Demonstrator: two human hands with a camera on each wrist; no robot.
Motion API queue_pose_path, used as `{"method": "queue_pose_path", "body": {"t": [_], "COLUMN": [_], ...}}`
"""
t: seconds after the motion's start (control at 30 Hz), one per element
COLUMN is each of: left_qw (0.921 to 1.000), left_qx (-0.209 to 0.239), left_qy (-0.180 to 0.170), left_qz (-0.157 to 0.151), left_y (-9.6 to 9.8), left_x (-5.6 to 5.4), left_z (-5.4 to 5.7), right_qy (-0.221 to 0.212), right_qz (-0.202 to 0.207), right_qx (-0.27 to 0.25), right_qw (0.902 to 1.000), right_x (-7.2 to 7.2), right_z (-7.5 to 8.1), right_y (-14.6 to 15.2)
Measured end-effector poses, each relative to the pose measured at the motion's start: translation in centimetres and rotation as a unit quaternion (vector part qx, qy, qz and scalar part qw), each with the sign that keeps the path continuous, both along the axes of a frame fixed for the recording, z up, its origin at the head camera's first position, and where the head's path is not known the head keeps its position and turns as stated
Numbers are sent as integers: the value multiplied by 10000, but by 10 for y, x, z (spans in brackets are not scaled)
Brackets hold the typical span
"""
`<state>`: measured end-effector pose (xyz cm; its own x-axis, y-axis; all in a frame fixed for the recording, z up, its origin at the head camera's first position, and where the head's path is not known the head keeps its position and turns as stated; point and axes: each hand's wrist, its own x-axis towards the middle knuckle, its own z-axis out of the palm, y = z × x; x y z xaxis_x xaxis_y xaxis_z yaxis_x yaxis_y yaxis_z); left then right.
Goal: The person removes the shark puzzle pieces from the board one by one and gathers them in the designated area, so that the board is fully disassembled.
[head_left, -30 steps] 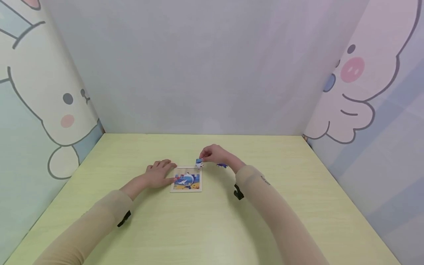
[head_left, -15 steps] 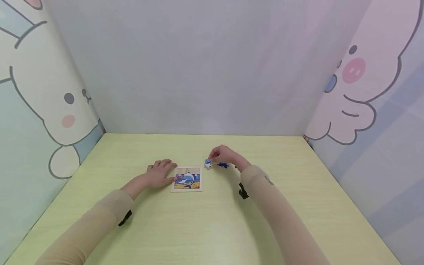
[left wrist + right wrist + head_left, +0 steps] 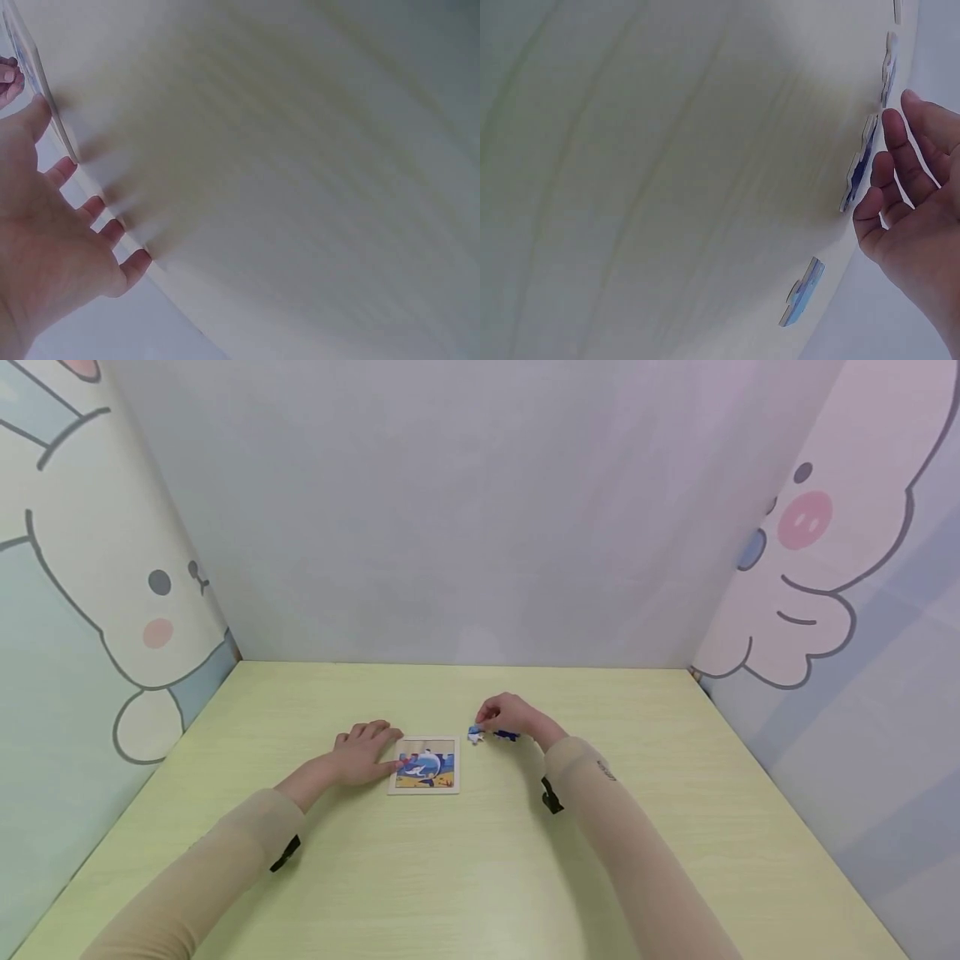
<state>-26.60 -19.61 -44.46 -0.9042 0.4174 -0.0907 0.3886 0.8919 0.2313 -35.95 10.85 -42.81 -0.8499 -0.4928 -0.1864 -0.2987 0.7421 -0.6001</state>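
Note:
A square wooden jigsaw puzzle frame with a dolphin picture lies mid-table in the head view, its upper part bare wood. My left hand rests beside it, fingers spread, thumb over its left edge. To the right of the frame lies a white and blue puzzle piece. My right hand is just above that piece, fingers loosely bent. In the right wrist view, its thumb and index fingertips are apart with nothing visible between them. A dark blue puzzle piece lies close to these fingers.
A light blue puzzle piece lies farther along in the right wrist view; my right arm hides it in the head view. The pale yellow table ends at a grey back wall. Cartoon-printed side walls flank it.
My right hand has moved right, away from the frame's top right corner, carrying the white and blue puzzle piece. The piece now lies on the table, let go. My left hand stays put.

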Motion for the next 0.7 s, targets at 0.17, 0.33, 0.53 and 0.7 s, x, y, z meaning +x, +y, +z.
{"method": "queue_pose_path", "body": {"t": [0.17, 0.33, 0.53, 0.7], "left_qw": [10000, 9998, 9997, 9993], "left_qx": [56, 144, 126, 95], "left_qy": [-57, -112, -119, 2], "left_qz": [28, -20, -192, -349], "left_y": [1, 2, 3, 5], "left_x": [1, 1, 4, 7], "left_z": [2, 2, 3, 3], "right_qy": [235, 503, 582, 578], "right_qz": [50, 233, 398, 514], "right_qx": [-31, -135, -286, -427], "right_qw": [9997, 9984, 9971, 9961], "right_x": [4, 12, 25, 33], "right_z": [3, 6, 9, 6], "right_y": [0, -5, -13, -20]}}
